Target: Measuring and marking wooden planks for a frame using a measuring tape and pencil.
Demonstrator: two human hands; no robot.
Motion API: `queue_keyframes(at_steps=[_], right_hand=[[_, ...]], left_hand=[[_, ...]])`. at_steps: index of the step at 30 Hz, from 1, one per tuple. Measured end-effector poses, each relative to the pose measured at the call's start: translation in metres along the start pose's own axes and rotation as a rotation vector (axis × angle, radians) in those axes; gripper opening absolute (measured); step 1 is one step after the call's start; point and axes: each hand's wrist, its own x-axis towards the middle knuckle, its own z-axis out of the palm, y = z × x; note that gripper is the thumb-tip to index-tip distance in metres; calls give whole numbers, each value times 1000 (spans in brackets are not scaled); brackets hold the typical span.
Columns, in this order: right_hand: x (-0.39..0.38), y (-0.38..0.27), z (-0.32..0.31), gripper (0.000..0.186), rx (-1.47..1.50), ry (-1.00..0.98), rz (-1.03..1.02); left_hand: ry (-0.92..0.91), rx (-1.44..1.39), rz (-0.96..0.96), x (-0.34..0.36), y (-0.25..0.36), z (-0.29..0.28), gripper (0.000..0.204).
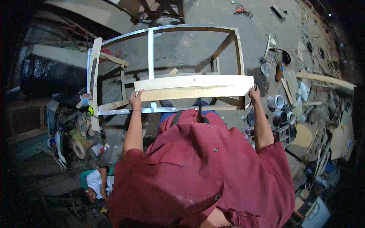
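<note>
A pale wooden plank [194, 86] spans the space between my hands, above the near part of an open wooden frame. A lengthwise line divides it into two bands; I cannot tell whether these are two planks or two faces of one. My left hand [135, 100] grips its left end, fingers wrapped over the edge. At the other end, my right hand [255, 94] is closed on the corner. Below is the box-shaped frame [151, 53], with whitish top rails and posts going down to the floor. Another narrow plank [96, 79] lies across the frame's left end.
Left of the frame are a dark wrapped bulk [49, 76] and a small yellow-green item [90, 110]. Another person [97, 180] is at the lower left. Buckets [275, 102], a bottle [280, 72] and wood offcuts litter the right. A corded tool [243, 10] lies on the far floor.
</note>
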Motion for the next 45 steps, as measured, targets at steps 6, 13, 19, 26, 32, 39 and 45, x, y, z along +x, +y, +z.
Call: queue_keyframes(at_steps=[6,13,19,26,32,39,45], right_hand=[[-7,-10,-3,41,-211,-4,-146],[39,42,-2,34,86,-62,6],[26,21,-4,38,4,-64,-95],[-83,-133,-12,47,-772,362,-489],[-153,-192,67,37,-334,-393,-561],[-224,-186,168,27,-236,-764,-733],[-217,-197,207,26,-218,-813,-710]], left_hand=[[-61,-93,-52,-2,20,9,66],[24,-197,-135,-11,18,8,55],[-59,44,-20,-13,31,11,60],[-415,937,780,-81,102,68,123],[-670,1271,938,-98,143,126,135],[-644,1382,1006,-90,139,136,129],[-650,1375,979,-90,133,139,129]])
